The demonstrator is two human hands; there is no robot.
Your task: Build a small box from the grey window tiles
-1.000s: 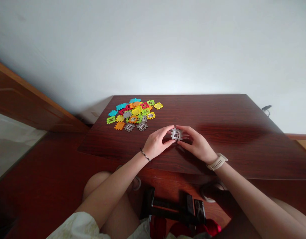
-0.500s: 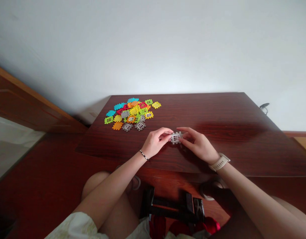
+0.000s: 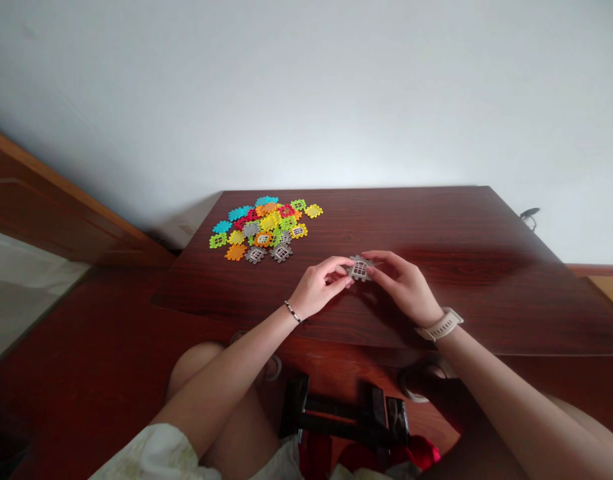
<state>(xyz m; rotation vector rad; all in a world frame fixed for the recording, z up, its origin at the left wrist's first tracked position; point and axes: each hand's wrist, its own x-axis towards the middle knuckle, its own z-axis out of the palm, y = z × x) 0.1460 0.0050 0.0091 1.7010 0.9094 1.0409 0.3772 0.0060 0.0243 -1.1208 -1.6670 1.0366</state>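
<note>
A grey interlocking building tile (image 3: pixel 359 269) with toothed edges and a white window insert is held up over the near part of the table. My left hand (image 3: pixel 320 287) pinches its left edge between thumb and fingers. On the opposite side, my right hand (image 3: pixel 404 283) grips the tile's right edge, the thumb in front. The tile tilts so its window side faces me. To the left lies a pile of toothed tiles (image 3: pixel 270 221) in blue, red, yellow, orange, green and grey, some with window inserts.
The dark wooden table (image 3: pixel 411 213) stands against a white wall (image 3: pixel 336 93). At the pile's near edge lie two grey window tiles (image 3: pixel 281 252). A black cable (image 3: pixel 529 213) hangs beyond the table's right edge. Below the front edge is a black frame (image 3: pixel 336 413).
The grey tile has moved slightly right and away from me, and has turned so its arched window now appears upright. Both hands moved along with it.
</note>
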